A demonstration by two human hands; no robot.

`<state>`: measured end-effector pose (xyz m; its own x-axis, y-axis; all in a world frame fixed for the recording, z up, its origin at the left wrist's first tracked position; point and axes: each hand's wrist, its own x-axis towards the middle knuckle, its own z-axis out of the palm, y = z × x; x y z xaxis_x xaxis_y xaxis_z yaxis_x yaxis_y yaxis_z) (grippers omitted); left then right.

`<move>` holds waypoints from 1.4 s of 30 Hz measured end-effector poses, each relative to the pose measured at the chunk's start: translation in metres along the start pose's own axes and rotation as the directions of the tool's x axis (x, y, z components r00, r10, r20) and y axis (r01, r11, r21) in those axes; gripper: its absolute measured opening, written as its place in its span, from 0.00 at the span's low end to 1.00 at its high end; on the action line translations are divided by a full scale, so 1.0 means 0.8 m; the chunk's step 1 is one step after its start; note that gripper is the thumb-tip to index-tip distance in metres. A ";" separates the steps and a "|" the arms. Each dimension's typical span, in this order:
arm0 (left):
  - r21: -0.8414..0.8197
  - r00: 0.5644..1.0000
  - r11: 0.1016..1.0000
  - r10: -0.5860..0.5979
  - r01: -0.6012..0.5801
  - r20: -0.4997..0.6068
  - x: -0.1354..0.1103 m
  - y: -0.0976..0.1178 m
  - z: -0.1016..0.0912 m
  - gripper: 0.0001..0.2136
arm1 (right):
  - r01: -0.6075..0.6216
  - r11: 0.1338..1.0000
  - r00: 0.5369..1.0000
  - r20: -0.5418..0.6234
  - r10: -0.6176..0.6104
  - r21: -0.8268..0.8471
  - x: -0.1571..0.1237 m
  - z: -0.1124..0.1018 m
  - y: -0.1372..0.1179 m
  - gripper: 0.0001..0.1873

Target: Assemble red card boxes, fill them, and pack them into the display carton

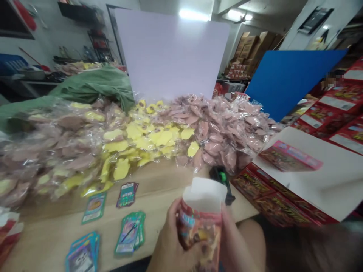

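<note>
A small red printed carton [202,226] with its white top flap raised is held upright near the table's front edge. My left hand [176,238] wraps round its left side, thumb across the printed front. On the carton's right side, my right hand [231,234] is closed against it, slightly blurred. What lies inside the carton is hidden. To the left are small stacks of trading cards: a green-edged stack [130,232], a blue-edged stack [83,253], a smaller stack [127,195] and a green-edged card [94,207].
Plastic-wrapped pink pieces [221,132] and yellow pieces [159,138] are heaped across the table's back. A black tape dispenser [222,181] stands behind the carton. At right, an open display box [317,181] holds a small box [289,155]. A lilac board [176,56] rises behind.
</note>
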<state>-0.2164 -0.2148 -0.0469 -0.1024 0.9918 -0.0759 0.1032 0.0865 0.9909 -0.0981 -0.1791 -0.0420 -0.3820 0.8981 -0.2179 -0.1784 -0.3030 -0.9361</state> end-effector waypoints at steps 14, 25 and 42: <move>0.203 0.991 0.976 0.059 -0.083 0.122 -0.059 -0.064 -0.059 0.08 | -0.148 0.940 0.919 0.309 0.245 -0.306 -0.039 -0.014 -0.003 0.17; 0.136 0.991 0.988 0.058 -0.075 0.120 -0.069 -0.065 -0.045 0.27 | 0.020 0.782 0.893 0.362 0.266 -0.623 -0.034 0.013 -0.030 0.18; 0.352 0.830 0.763 0.418 -0.541 0.370 -0.009 0.020 -0.116 0.18 | -0.203 0.709 0.834 -0.499 -0.237 -0.676 0.007 -0.095 0.000 0.21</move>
<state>-0.3057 -0.2290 -0.0206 0.3243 0.8938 0.3097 0.4829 -0.4379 0.7583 -0.0312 -0.1499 -0.0640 0.1759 0.9795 -0.0978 0.5638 -0.1817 -0.8057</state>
